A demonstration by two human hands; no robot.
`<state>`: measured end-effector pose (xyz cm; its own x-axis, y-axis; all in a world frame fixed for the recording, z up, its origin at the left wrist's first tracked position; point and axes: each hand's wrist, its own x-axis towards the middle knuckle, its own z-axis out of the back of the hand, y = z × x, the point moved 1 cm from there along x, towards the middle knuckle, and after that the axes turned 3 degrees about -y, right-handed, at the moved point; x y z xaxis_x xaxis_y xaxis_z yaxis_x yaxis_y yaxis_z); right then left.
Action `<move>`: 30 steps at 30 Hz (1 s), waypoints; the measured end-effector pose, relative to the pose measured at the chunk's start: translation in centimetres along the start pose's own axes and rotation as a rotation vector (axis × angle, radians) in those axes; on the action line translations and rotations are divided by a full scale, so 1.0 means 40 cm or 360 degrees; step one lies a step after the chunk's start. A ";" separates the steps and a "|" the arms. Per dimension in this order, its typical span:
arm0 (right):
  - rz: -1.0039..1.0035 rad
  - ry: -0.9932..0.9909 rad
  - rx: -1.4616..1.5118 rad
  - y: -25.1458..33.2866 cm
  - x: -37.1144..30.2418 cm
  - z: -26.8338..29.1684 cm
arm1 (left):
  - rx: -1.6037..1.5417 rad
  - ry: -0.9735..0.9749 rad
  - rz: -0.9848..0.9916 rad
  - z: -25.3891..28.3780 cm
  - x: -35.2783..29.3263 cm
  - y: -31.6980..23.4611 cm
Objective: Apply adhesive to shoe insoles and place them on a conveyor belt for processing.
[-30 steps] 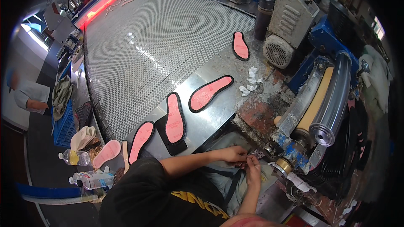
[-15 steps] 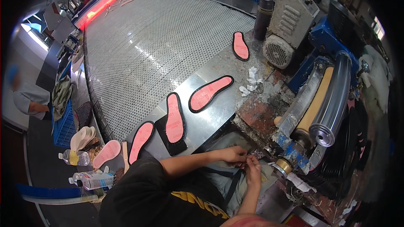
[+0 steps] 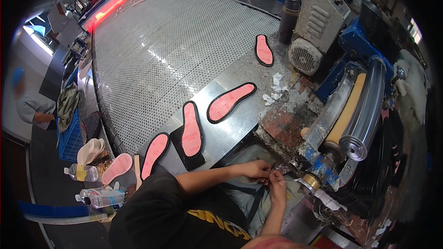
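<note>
My left hand [image 3: 257, 169] and my right hand [image 3: 278, 186] meet at the lower edge of the roller machine, over my lap. Fingers of both are pinched together, and whatever lies between them is too small to make out. Just right of them is the machine's brass-coloured collar [image 3: 312, 182]. Pink insoles with black edging lie on the metal table: one insole [image 3: 231, 103] nearest the machine, another insole [image 3: 191, 131] on a black piece, a third insole [image 3: 155, 156] by my left arm. Farther back lies one more insole [image 3: 264, 50].
A perforated conveyor belt [image 3: 175, 55] runs away toward a red-glowing heater [image 3: 115, 7]. At right stand the steel roller [image 3: 364, 115] and a grey motor housing [image 3: 318, 23]. Bottles [image 3: 83, 173] and a plain pink insole [image 3: 117, 168] lie left. A person [image 3: 32, 106] is at far left.
My hands stay in almost the same place, still pinched together. The person at far left has shifted slightly, and someone's hand shows at the far end near the top.
</note>
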<state>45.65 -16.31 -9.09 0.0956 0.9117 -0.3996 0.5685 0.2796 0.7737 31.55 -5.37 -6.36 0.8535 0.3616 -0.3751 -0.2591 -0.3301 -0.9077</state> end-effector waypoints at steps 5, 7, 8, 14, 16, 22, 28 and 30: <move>0.0031 0.0003 0.0006 -0.013 0.003 0.013 | 0.0036 -0.0017 0.0055 -0.001 -0.009 -0.022; 0.0029 0.0000 0.0007 -0.013 0.002 0.015 | 0.0037 -0.0008 0.0041 0.000 -0.006 -0.015; 0.0024 -0.0001 0.0007 -0.010 0.002 0.012 | 0.0038 -0.0003 0.0026 0.001 -0.006 -0.013; 0.0026 -0.0004 0.0012 0.003 -0.003 -0.004 | -0.0009 0.0007 0.0052 0.000 -0.006 -0.010; 0.0023 -0.0006 0.0022 0.003 -0.002 -0.003 | -0.0003 0.0006 0.0042 0.000 -0.004 -0.008; 0.0019 0.0006 0.0052 -0.002 0.001 0.005 | -0.0014 0.0005 0.0031 -0.003 -0.004 -0.013; 0.0003 0.0021 0.0070 0.003 -0.002 0.000 | 0.0021 -0.0021 0.0027 -0.003 -0.003 -0.007; 0.0005 0.0012 0.0067 0.002 -0.003 0.002 | 0.0015 -0.0018 0.0047 -0.004 -0.001 -0.005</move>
<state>45.73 -16.42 -9.02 0.0912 0.9148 -0.3934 0.6023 0.2639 0.7534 31.62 -5.44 -6.12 0.8403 0.3617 -0.4038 -0.2885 -0.3323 -0.8980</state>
